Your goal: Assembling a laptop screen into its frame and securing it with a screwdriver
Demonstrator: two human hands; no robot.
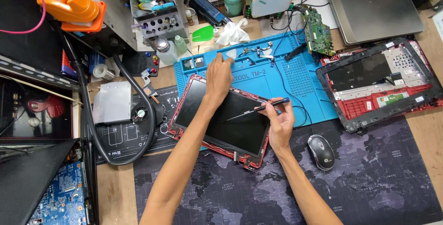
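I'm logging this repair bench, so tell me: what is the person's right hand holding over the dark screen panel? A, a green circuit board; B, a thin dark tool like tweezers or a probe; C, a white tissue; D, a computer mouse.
B: the right hand grips a thin dark tool, its tip over the screen panel; the mouse lies untouched beside it.

We see the left hand reaching over the screen panel to the blue mat, its fingertips among small parts there. The right hand holds a thin tool with its tip on the dark screen. The red-framed panel lies tilted across both mats. A mouse sits just right of the right wrist, and an opened red laptop base lies further right.
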